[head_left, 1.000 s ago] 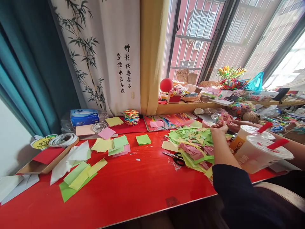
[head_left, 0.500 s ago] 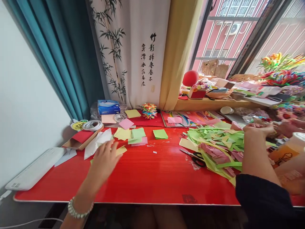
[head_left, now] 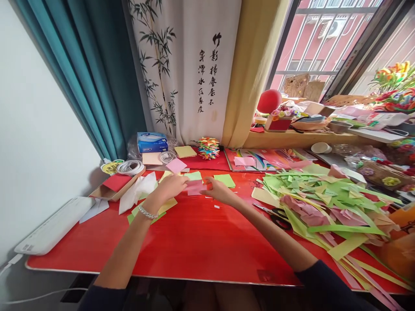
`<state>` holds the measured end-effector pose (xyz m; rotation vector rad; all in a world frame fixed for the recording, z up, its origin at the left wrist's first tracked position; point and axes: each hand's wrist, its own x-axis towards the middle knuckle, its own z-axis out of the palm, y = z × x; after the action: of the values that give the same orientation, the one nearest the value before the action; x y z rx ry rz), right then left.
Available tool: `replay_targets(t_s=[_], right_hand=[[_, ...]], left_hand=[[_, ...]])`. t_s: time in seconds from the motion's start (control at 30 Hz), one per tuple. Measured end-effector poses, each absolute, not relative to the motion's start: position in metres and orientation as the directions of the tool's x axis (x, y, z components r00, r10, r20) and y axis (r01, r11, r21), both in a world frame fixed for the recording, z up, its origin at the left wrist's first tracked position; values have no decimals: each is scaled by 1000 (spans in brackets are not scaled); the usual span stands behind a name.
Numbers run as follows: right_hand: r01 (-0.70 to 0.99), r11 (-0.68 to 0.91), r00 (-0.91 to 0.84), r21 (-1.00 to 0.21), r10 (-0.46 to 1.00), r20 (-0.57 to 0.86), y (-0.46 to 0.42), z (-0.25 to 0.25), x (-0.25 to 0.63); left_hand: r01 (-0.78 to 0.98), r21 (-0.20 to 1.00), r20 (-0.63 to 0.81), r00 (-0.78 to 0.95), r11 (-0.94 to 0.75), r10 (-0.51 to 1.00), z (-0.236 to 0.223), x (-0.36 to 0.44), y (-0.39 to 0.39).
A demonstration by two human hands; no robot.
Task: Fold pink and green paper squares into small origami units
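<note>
My left hand (head_left: 173, 187), with a beaded bracelet on the wrist, pinches the left edge of a small pink paper sheet (head_left: 194, 188). Facing that sheet's right edge is my right hand (head_left: 218, 190), its thumb and fingers apart. Behind the pink sheet shows a pale green paper square (head_left: 193, 175). A stack of brighter green squares (head_left: 224, 180) lies just beyond my right hand. Yellow paper (head_left: 168, 205) and green pieces lie under and beside my left wrist.
To the right spreads a heap of paper scraps (head_left: 311, 190), with black-handled scissors (head_left: 281, 219) at its edge. A tissue pack (head_left: 151, 142), a folded-paper ornament (head_left: 208, 147) and a cardboard tray (head_left: 113, 194) stand toward the back. A white power strip (head_left: 53, 226) lies left.
My right hand has come left from the cluttered right side to the paper squares. My left hand has moved right and forward onto the pink sheet. The view has turned left.
</note>
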<state>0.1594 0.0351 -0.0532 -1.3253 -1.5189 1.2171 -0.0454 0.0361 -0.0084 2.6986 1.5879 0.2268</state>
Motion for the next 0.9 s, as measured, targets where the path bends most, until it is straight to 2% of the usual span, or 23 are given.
replay_targets(t_s=[0.13, 0.23, 0.4, 0.6, 0.8, 0.87, 0.9], right_hand=[[212, -22, -262, -977, 962, -78, 30, -61, 160], [91, -78, -335, -993, 937, -104, 23, -55, 167], [-133, -158, -341, -978, 934, -105, 6, -50, 182], [-278, -219, -320, -935, 939, -125, -6, -53, 200], [-253, -331, -422, -909, 884, -204, -6, -52, 215], [-131, -292, -375, -947, 899, -226, -4, -52, 219], [-14, -234, -313, -972, 924, -218, -2, -52, 221]], left_hand=[[845, 131, 198, 490, -518, 849, -3, -46, 33], [806, 168, 248, 522, -567, 816, -9, -28, 30], [694, 247, 263, 623, -676, 736, -33, 11, 22], [579, 480, 247, 631, -659, 735, -46, 28, 16], [459, 765, 165, 539, -453, 826, -44, 19, 12], [427, 824, 147, 476, -373, 867, -47, 16, 10], [413, 846, 137, 442, -337, 887, -48, 15, 9]])
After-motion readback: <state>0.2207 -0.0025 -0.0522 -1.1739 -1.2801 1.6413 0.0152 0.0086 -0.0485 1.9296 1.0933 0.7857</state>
